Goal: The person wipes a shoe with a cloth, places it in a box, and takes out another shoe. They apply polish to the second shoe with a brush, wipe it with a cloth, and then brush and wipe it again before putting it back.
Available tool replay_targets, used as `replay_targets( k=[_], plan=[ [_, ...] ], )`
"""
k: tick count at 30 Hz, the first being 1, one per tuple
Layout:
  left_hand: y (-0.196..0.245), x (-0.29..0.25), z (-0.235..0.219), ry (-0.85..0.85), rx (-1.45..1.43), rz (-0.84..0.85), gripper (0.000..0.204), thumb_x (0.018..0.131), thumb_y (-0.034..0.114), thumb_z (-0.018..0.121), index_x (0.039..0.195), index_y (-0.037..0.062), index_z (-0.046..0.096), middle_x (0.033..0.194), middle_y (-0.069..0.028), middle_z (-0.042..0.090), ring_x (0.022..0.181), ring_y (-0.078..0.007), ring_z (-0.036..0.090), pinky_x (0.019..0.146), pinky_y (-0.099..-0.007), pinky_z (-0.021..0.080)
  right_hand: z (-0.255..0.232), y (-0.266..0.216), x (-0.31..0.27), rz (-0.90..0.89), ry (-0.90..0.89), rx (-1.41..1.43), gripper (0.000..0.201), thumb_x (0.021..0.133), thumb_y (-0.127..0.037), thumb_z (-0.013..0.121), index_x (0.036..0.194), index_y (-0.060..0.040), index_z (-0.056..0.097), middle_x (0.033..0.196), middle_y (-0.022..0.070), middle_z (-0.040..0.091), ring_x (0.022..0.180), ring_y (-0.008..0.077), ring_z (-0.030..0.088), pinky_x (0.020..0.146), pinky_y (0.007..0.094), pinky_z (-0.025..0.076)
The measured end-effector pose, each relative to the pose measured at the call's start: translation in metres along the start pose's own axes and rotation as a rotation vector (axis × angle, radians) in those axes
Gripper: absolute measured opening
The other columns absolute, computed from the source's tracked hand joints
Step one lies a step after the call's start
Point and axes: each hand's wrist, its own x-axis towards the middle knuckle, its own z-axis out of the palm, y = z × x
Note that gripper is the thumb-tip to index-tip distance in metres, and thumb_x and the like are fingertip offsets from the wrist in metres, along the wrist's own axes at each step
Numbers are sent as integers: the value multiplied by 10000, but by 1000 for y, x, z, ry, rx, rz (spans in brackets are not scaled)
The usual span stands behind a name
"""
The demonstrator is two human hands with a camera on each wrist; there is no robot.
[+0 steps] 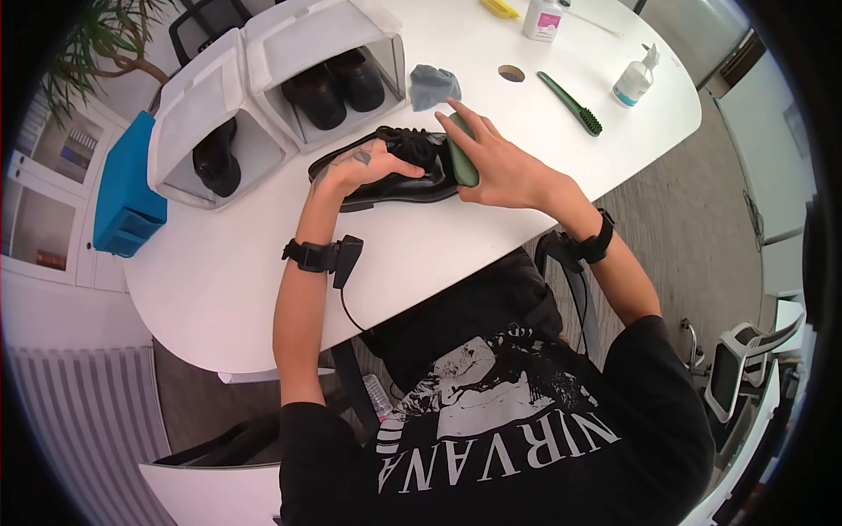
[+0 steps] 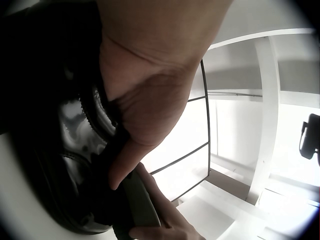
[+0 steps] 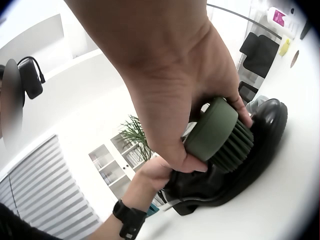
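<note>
A glossy black lace-up shoe (image 1: pixel 412 188) lies on the white table in front of the person. The left hand (image 1: pixel 364 165) holds it near its opening, thumb reaching forward beside the black laces (image 1: pixel 408 143); in the left wrist view, the other fingers are hidden behind the palm and shoe. With thumb and fingers spread along its sides, the right hand (image 1: pixel 509 167) grips a green scrub brush (image 1: pixel 462 155) over the shoe's front. The right wrist view shows the brush's thick green bristles (image 3: pixel 236 148) turned down against the shoe's upper, with the rounded toe (image 3: pixel 272 115) beyond.
Two white shoe boxes (image 1: pixel 320 35) with clear fronts stand at the back left, holding black shoes (image 1: pixel 360 81). A grey cloth (image 1: pixel 434 86), a green long-handled brush (image 1: pixel 570 103), a pump bottle (image 1: pixel 635 81) and a pink-labelled bottle (image 1: pixel 543 21) sit farther back. A blue fabric box (image 1: pixel 133 188) is left.
</note>
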Motion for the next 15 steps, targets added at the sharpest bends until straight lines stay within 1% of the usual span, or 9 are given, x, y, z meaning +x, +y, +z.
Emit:
replay_targets(
  k=[2,4,7,8,11,14,15],
  plan=[
    [4,1,-5,-60,6,1,1096,684,680,871,1299,-193,624,1277,-277,684,1201,-338,638,1048,-388,493,3,2,2,0,41,10,982,837,-288,782,1642,21,314,1665,282,309,1511,455,382,1209,499,462],
    [13,-11,-7,-22,-3,5,1080,682,671,876,1285,-192,635,1242,-273,696,1189,-340,647,1043,-390,497,7,6,7,28,93,28,942,843,-310,789,1614,34,369,1629,273,361,1513,440,382,1215,491,453],
    [13,-12,-5,39,11,7,1030,678,651,889,1235,-185,662,1185,-263,708,1160,-330,653,1032,-385,500,17,25,18,-45,289,-100,877,844,-330,796,1558,50,456,1576,261,424,1498,422,402,1218,476,445],
    [10,-10,-3,61,18,7,1009,677,644,894,1213,-182,672,1165,-259,712,1149,-324,655,1027,-382,501,18,29,21,-51,290,-30,837,846,-333,791,1527,57,498,1564,266,443,1488,414,412,1234,473,421],
    [3,-5,3,94,-22,17,1002,674,646,893,1201,-180,681,1142,-255,718,1141,-324,654,1029,-381,501,19,28,23,-13,243,64,843,848,-319,785,1539,57,481,1566,267,442,1489,413,412,1239,472,417],
    [17,-13,-7,3,16,-14,1006,674,640,895,1223,-174,677,1161,-257,718,1150,-329,655,1037,-375,495,18,24,18,-11,246,85,853,835,-306,786,1536,63,470,1570,277,436,1485,426,412,1238,471,420],
    [16,-13,-6,17,-3,-15,987,669,596,915,1235,-172,660,1171,-246,706,1152,-318,646,1035,-368,486,18,21,16,-33,240,67,855,828,-301,787,1531,66,470,1572,282,432,1479,432,414,1236,471,423]
  ],
)
